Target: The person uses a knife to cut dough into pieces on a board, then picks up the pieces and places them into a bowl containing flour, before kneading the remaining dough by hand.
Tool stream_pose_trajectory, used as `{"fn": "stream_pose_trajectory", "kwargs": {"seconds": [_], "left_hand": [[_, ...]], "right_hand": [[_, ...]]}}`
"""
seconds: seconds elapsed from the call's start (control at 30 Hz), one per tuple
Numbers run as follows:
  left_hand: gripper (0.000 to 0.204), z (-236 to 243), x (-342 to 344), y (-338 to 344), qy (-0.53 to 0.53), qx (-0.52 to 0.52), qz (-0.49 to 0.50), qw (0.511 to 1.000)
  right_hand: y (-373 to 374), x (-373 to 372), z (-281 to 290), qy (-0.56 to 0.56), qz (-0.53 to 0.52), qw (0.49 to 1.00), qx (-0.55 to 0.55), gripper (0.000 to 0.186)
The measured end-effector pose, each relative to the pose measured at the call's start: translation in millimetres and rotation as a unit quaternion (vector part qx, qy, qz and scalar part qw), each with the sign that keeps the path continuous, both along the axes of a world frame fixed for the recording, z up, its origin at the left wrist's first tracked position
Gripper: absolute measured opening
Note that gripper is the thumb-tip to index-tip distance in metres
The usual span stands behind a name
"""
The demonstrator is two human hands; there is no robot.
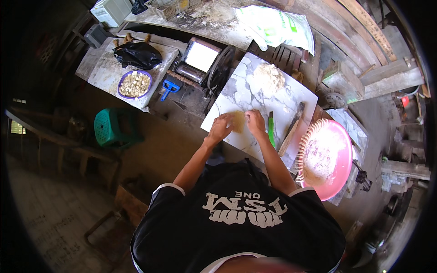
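On the marble-patterned board (232, 88), my left hand (221, 126) grips the left edge of a small tan square slab (238, 123) with curled fingers. My right hand (255, 122) is closed in a pinch at the slab's upper right; something small and pale at the fingertips is too small to make out. A heap of pale dough (268, 77) lies toward the board's back. To the right of my hands are a green-handled tool (271, 132) and long wooden sticks (291, 129).
A pink basin (337, 164) with curved pale pieces along its rim stands right. A roller machine (191, 68), blue scraper (169, 90), purple bowl of small pieces (135, 84) and black bag (136, 54) are left, above a green stool (109, 127). A white sack (277, 27) lies behind.
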State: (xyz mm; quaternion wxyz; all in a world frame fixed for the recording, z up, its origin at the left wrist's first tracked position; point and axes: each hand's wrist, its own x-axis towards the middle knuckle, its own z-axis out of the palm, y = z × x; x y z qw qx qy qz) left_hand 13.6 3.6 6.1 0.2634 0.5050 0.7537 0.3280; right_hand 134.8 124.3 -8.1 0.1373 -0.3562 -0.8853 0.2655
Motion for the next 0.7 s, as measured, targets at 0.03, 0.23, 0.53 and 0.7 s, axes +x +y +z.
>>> {"fn": "stream_pose_trajectory", "kwargs": {"seconds": [0.03,0.23,0.53,0.7], "left_hand": [[0.034,-5.2,-1.5,0.0,-0.001,0.009,0.001,1.0],[0.033,-2.1,-2.6,4.8,-0.006,0.005,-0.002,1.0],[0.037,-14.1,9.1,22.6,0.025,0.017,-0.078,0.996],[0.029,-15.7,10.9,27.6,0.101,0.007,-0.094,0.99]], "right_hand": [[1.6,0.3,0.2,0.001,0.001,1.0,0.001,0.013],[3.0,2.2,13.0,0.016,0.022,1.0,-0.016,0.01],[-8.3,8.7,30.4,0.054,0.054,0.997,-0.034,0.006],[-16.7,10.5,40.9,0.068,0.059,0.995,-0.042,0.009]]}}
